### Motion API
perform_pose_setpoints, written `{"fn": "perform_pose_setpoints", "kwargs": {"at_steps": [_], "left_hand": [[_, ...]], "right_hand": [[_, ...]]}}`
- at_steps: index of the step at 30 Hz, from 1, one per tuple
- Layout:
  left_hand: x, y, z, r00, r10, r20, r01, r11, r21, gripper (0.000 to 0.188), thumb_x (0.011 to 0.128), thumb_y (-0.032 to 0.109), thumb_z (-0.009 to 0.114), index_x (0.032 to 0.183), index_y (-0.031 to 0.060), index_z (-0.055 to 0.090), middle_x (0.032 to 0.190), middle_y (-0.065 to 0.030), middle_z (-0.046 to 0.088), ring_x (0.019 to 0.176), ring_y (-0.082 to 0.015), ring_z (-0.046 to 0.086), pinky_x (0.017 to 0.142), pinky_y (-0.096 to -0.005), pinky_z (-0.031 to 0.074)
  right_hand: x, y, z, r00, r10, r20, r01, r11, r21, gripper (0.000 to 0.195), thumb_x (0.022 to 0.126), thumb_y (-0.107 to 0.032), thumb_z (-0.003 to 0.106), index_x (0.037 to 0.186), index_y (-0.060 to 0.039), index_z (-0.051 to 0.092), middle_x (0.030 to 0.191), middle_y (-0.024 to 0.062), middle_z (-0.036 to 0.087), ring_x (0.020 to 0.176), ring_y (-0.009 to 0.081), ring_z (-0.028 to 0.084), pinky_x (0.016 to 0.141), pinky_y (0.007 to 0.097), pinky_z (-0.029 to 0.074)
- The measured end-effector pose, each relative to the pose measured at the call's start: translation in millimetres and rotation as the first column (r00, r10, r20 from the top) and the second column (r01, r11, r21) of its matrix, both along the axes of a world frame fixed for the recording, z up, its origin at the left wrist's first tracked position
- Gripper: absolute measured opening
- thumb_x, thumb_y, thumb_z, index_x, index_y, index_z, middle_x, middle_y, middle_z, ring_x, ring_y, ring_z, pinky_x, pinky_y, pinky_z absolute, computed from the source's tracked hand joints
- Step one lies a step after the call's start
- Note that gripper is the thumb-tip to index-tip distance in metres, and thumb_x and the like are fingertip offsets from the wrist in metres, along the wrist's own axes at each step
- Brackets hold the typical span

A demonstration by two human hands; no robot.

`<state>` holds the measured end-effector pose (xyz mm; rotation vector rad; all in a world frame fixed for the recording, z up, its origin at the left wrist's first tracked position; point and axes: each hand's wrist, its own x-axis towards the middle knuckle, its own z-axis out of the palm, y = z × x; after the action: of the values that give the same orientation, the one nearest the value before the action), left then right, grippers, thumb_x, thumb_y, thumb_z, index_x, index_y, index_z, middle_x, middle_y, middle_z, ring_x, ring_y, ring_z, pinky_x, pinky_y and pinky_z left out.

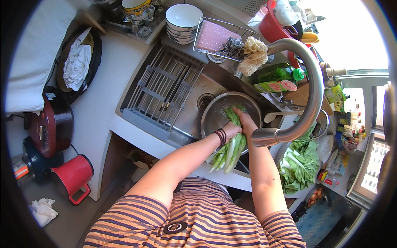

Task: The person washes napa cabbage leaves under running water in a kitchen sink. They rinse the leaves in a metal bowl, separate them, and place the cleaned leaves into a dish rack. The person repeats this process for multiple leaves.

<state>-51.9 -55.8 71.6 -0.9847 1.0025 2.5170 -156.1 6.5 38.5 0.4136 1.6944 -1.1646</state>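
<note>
Both my hands grip a bunch of long green leafy vegetable [234, 150] over a stainless steel basin [214, 114] in the sink. My left hand [232, 130] closes around its middle, a dark beaded bracelet on the wrist. My right hand [245, 121] holds it from the other side, near the leafy end. That end points into the basin, while the pale stalks hang over its near rim towards me. Right of my right forearm, more green leaves [299, 164] are piled on the counter. A curved metal faucet [313, 93] arches above the right side.
A rack [155, 90] with chopsticks spans the sink's left part, beside the drain [205, 101]. Behind stand stacked bowls [184, 17], a wire basket [198, 46] with a pink cloth and scrubbers, and a green detergent bottle [273, 77]. A red kettle [73, 176] stands at the lower left.
</note>
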Motion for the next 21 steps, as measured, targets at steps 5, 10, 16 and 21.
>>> {"fn": "perform_pose_setpoints", "kwargs": {"at_steps": [5,10,16,21], "left_hand": [[6,-33,4,0.989,-0.140,0.036,0.141,0.990,-0.023,0.017,0.068,0.003,0.060,0.084,-0.0033,0.059,0.071,-0.0101,0.060,0.061,-0.0204,0.060,0.058,-0.0328,0.049],[1,-34,-15,0.998,-0.061,-0.018,0.055,0.974,-0.218,0.022,0.068,0.001,0.058,0.089,-0.0021,0.058,0.078,-0.0102,0.060,0.068,-0.0186,0.059,0.061,-0.0318,0.048],[-2,-38,-66,0.998,-0.042,-0.038,0.031,0.970,-0.242,0.053,0.080,0.040,0.060,0.112,-0.0015,0.049,0.096,-0.0106,0.059,0.086,-0.0176,0.057,0.073,-0.0317,0.048],[1,-76,9,0.908,-0.396,0.140,0.413,0.780,-0.470,0.072,0.081,0.061,0.045,0.115,-0.0025,0.052,0.097,-0.0186,0.062,0.088,-0.0260,0.060,0.078,-0.0349,0.047]], "right_hand": [[15,0,31,0.950,-0.132,0.282,0.239,0.890,-0.389,0.071,0.077,-0.066,0.048,0.114,-0.0059,0.055,0.106,0.0103,0.061,0.093,0.0246,0.059,0.083,0.0398,0.047],[40,5,36,0.934,-0.256,0.250,0.347,0.820,-0.455,0.082,0.077,-0.068,0.045,0.133,-0.0090,0.036,0.124,0.0118,0.049,0.106,0.0263,0.053,0.089,0.0432,0.044],[84,10,33,0.960,-0.126,0.250,0.229,0.868,-0.441,0.061,0.076,-0.032,0.070,0.124,-0.0064,0.042,0.112,0.0109,0.054,0.100,0.0269,0.055,0.088,0.0416,0.044],[82,6,53,0.923,-0.103,0.371,0.284,0.833,-0.475,0.045,0.078,-0.019,0.066,0.116,-0.0024,0.048,0.099,0.0125,0.060,0.084,0.0292,0.062,0.076,0.0415,0.051]]}}
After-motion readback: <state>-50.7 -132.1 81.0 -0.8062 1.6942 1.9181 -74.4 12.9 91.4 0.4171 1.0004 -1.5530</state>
